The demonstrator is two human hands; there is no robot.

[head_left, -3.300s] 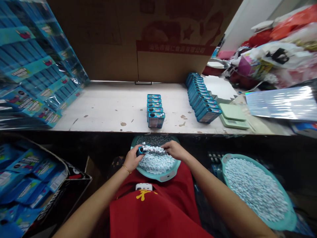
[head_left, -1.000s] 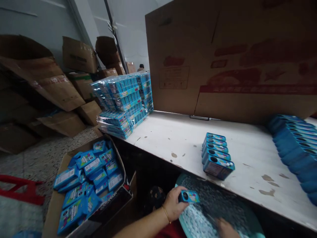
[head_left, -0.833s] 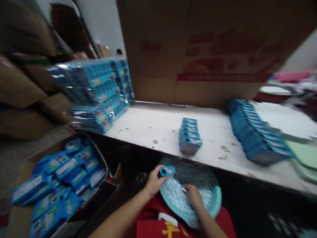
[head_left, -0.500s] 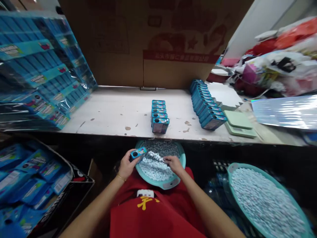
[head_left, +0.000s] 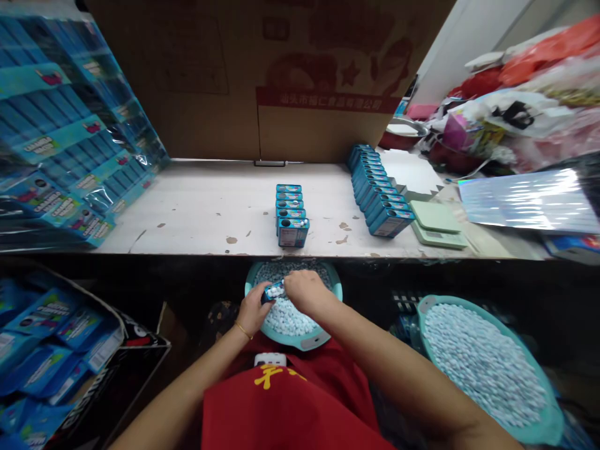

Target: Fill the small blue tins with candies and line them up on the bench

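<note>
Over a teal basin (head_left: 255, 272) of small pale blue pellets, my left hand (head_left: 254, 307) holds a small blue box (head_left: 269, 294) with white pellets on its top. My right hand (head_left: 304, 290) is closed at the right end of that box; what its fingers grip is hidden behind the hand. On the white table (head_left: 206, 212), a short row of blue boxes (head_left: 294, 232) stands just beyond the basin. A longer row of similar boxes (head_left: 390, 224) stands to the right.
Wrapped blue display packs (head_left: 60, 147) stand at left, above a carton of blue packets (head_left: 42, 369). A large cardboard box (head_left: 323, 134) closes off the back. A green scale (head_left: 438, 224) is at right, above another basin of pellets (head_left: 482, 362).
My right hand has moved up and left to the small box, and the pellets it was lifting are now at the box top. The view has shifted slightly right.
</note>
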